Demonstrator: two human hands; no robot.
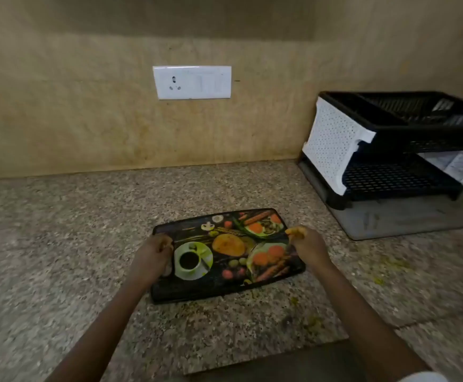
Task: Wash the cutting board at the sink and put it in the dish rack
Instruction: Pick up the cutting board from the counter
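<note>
Two forearms (106, 315) reach over the near worktop (59, 230). The left grip (156, 252) and right grip (306, 245) each curl round a short end of the cutting board (225, 257), which lies flat between them, long axis left to right. The dish rack (390, 150) stands far right, on the right grip's side.

Black rectangular food-printed cutting board (225, 282) lies flat on speckled granite counter (59, 230). Left hand (153, 252) and right hand (306, 245) grip its short edges.
</note>
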